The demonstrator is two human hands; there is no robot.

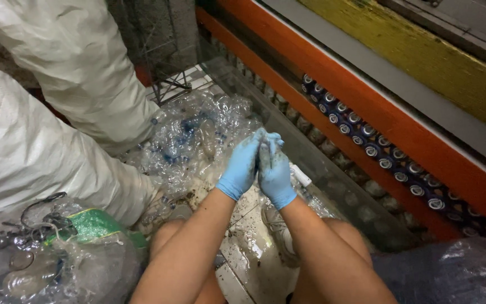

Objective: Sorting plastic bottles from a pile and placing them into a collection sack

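My left hand (pixel 241 165) and my right hand (pixel 275 170) both wear blue gloves and are pressed together, palms facing, in the middle of the view. A clear crushed plastic bottle (pixel 301 175) with a white cap sticks out from between them to the right. Both hands close around it. Just beyond the hands lies a pile of clear crushed plastic bottles (pixel 192 138) with blue caps, on a dirty tiled floor (pixel 247 247). My bare knees show below.
Two big white woven sacks (pixel 40 112) stand at the left. A clear bag of plastic and wire (pixel 46 253) sits at the lower left, another bag (pixel 451 270) at the lower right. An orange conveyor frame (pixel 367 107) with rollers runs along the right.
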